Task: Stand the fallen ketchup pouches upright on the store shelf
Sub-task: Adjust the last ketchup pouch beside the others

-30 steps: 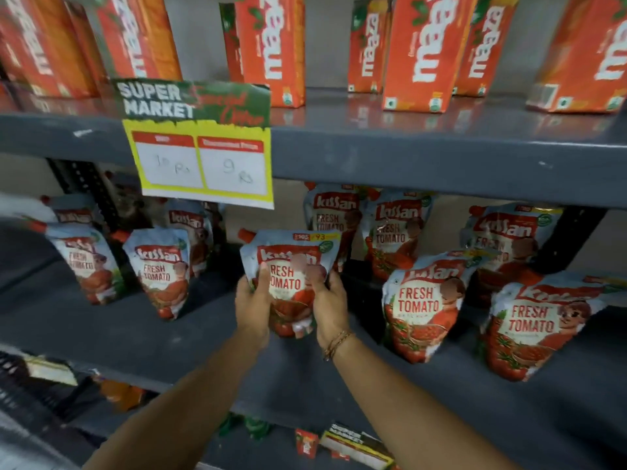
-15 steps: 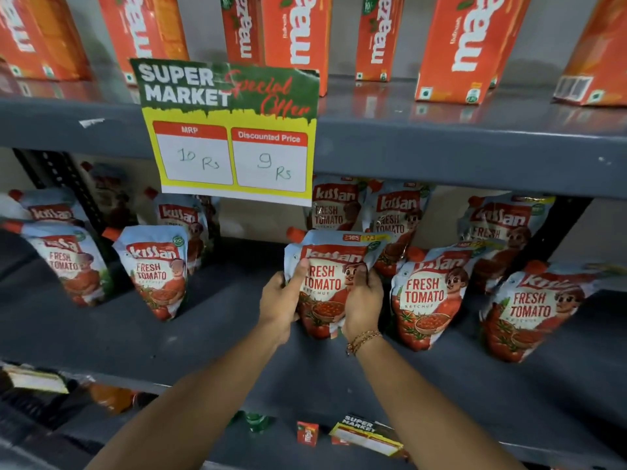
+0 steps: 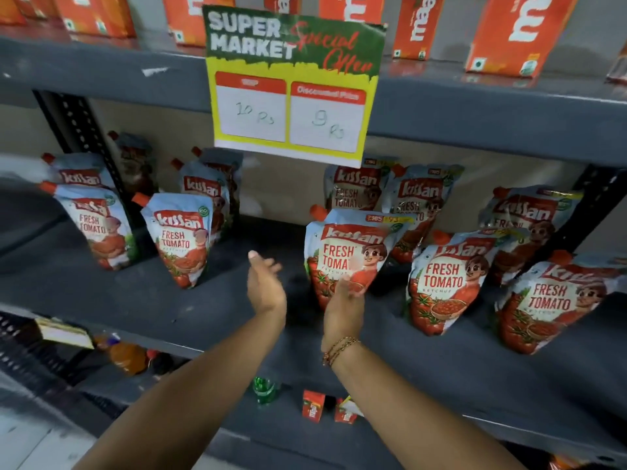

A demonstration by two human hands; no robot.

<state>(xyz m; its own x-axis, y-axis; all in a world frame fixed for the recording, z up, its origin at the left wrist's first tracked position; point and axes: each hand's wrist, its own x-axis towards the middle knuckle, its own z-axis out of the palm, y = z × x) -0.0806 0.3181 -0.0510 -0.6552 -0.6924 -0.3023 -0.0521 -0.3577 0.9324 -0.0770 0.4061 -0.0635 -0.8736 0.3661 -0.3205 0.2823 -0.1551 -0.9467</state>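
Several Kissan ketchup pouches stand on the grey middle shelf [image 3: 190,310]. One pouch [image 3: 353,242] stands upright in the centre front, red spout at its top left. My right hand [image 3: 344,300] is open just in front of its lower part, fingertips blurred and close to or brushing it. My left hand [image 3: 264,283] is open to the left of that pouch, apart from it, palm turned inward. Two pouches [image 3: 448,283] [image 3: 556,307] lean at the front right. Two front pouches [image 3: 181,242] [image 3: 93,228] stand at the left, with more behind.
A yellow and green price card [image 3: 291,86] hangs from the upper shelf edge over the gap between pouch groups. Orange juice cartons [image 3: 509,32] line the top shelf. A black upright [image 3: 84,134] stands at the back left. Small cartons [image 3: 314,405] and a green bottle [image 3: 264,390] sit below.
Both hands held the centre pouch by its sides earlier. They have let go and opened; the left hand has moved away to the left, and the pouch stands on the shelf.
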